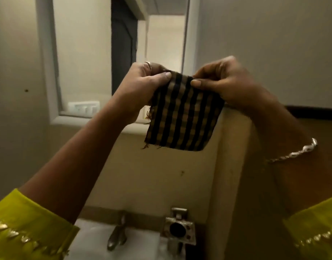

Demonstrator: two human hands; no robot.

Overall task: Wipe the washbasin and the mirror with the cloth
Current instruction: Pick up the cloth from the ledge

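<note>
Pinching the cloth (182, 113) by its two upper corners, the left hand (142, 81) and the right hand (223, 81) are stretching it flat in the air, thumbs on the near face and fingers curled behind. Neither hand is free. The cloth is hanging as a small, roughly square piece, checked dark and tan. Its dark stripes are running top to bottom and leaning a little left, and frayed threads are trailing from its left edge and lower corner.

The mirror (82, 62) is sitting up and to the left of the hands, its pale frame running down the wall and along under the glass. The left hand is showing in front of the lower right part of the glass, so it is likely the nearer one for a first wipe there, though I cannot judge from this angle how close it is to the surface.

The washbasin (90, 239) is lying straight below, well apart from the cloth, with only its white back edge showing at the foot of the view. A tap (117, 235) is standing on that edge, and a metal holder (180, 231) with a round hole is sitting just to its right. A beige wall panel (161, 175) is filling the gap between mirror and basin.

Judging from the spread grip, the cloth is being readied, and no wiping is under way yet on either surface.
</note>
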